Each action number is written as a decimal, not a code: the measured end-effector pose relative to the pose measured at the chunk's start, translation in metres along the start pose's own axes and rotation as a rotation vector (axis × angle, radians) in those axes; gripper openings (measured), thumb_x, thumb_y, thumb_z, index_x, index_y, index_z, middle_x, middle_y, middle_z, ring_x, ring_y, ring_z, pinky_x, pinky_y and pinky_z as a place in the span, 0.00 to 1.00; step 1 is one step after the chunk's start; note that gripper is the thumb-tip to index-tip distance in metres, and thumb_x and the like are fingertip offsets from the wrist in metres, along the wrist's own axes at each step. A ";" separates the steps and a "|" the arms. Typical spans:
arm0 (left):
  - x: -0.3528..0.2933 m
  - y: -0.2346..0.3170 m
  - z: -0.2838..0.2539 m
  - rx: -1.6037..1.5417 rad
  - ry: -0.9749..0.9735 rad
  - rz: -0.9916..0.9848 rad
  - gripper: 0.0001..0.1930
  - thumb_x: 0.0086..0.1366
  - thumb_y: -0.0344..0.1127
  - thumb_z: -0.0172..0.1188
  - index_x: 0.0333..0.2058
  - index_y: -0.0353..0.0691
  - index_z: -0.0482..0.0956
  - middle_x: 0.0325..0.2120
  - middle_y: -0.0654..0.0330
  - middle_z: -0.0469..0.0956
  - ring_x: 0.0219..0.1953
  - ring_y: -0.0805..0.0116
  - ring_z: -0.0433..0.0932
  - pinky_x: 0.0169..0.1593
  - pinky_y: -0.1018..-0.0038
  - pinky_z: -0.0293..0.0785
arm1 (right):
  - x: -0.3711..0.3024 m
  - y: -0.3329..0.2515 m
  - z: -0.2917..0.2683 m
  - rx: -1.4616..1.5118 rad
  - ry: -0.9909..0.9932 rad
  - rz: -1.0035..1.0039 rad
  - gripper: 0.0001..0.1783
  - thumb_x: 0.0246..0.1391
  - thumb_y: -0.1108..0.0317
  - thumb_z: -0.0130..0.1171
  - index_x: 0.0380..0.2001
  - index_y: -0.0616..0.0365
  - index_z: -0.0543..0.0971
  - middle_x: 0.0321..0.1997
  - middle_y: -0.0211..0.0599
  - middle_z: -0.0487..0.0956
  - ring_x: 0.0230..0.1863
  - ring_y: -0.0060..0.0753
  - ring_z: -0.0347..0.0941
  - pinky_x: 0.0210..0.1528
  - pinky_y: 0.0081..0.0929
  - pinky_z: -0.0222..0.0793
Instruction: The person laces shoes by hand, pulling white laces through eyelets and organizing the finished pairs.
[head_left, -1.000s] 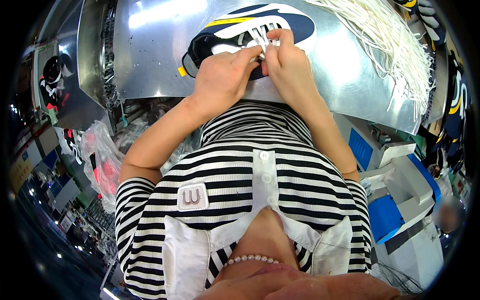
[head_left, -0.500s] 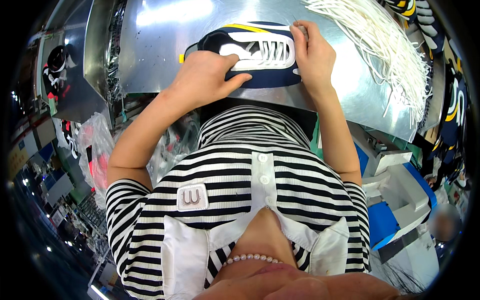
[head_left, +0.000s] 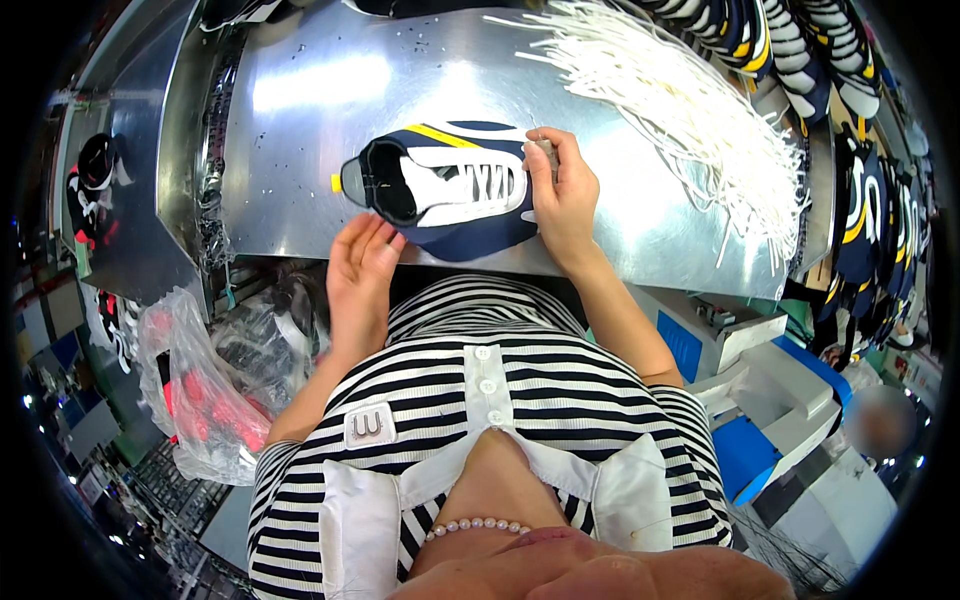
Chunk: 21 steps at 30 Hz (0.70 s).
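A navy shoe upper (head_left: pixel 470 239) with a white tongue and eyestay, a yellow stripe and a black lining lies on the metal table, toe to the right. White lace (head_left: pixel 486 183) crosses its front eyelets. My right hand (head_left: pixel 567 195) grips the toe end between thumb and fingers; a small greyish thing shows by its fingertips, too small to name. At the near side of the heel, my left hand (head_left: pixel 366 265) has its fingers stretched loosely, the tips at the upper's edge. A yellow tab (head_left: pixel 336 183) sticks out beyond the heel.
A large bundle of white laces (head_left: pixel 690 130) spreads over the right of the metal table (head_left: pixel 300 150). More navy, white and yellow uppers (head_left: pixel 860 220) are stacked at the right. Clear plastic bags (head_left: pixel 200 380) hang at the left, and a blue-and-white machine (head_left: pixel 755 420) stands at the lower right.
My left hand has left the tongue and drawn back to the near heel edge, uncovering the shoe's opening. Upper and right hand sit lower and further left in the picture, as the view has shifted.
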<state>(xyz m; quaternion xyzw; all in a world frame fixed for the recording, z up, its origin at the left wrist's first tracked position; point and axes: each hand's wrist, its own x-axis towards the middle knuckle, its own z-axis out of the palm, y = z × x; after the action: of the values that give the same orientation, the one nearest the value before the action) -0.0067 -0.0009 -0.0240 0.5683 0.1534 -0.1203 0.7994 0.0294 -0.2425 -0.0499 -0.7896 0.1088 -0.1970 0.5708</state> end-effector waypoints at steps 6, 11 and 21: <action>0.072 0.058 0.006 -0.659 -0.561 -0.411 0.27 0.68 0.38 0.59 0.62 0.36 0.64 0.56 0.54 0.72 0.61 0.59 0.69 0.65 0.61 0.65 | 0.038 -0.019 0.025 0.558 -0.354 0.365 0.07 0.63 0.69 0.57 0.40 0.61 0.77 0.24 0.30 0.76 0.27 0.14 0.69 0.29 0.19 0.64; 0.091 0.117 0.047 0.008 -0.313 0.203 0.22 0.59 0.30 0.68 0.52 0.40 0.74 0.42 0.64 0.79 0.43 0.70 0.79 0.46 0.71 0.75 | 0.094 -0.015 0.046 0.012 -0.438 0.084 0.09 0.54 0.69 0.62 0.39 0.58 0.80 0.34 0.37 0.81 0.33 0.29 0.77 0.37 0.27 0.73; 0.359 0.276 0.025 1.995 0.316 0.618 0.18 0.55 0.42 0.54 0.39 0.36 0.82 0.38 0.45 0.83 0.42 0.43 0.81 0.45 0.54 0.78 | 0.193 0.033 0.037 -1.004 -0.237 -0.380 0.10 0.52 0.69 0.62 0.39 0.56 0.79 0.45 0.38 0.77 0.33 0.49 0.78 0.34 0.43 0.74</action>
<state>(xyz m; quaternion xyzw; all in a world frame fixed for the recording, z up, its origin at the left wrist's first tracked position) 0.4288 0.0590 0.0876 0.9917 -0.0639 0.0924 -0.0629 0.2205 -0.2984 -0.0553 -0.9875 -0.0202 -0.1302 0.0866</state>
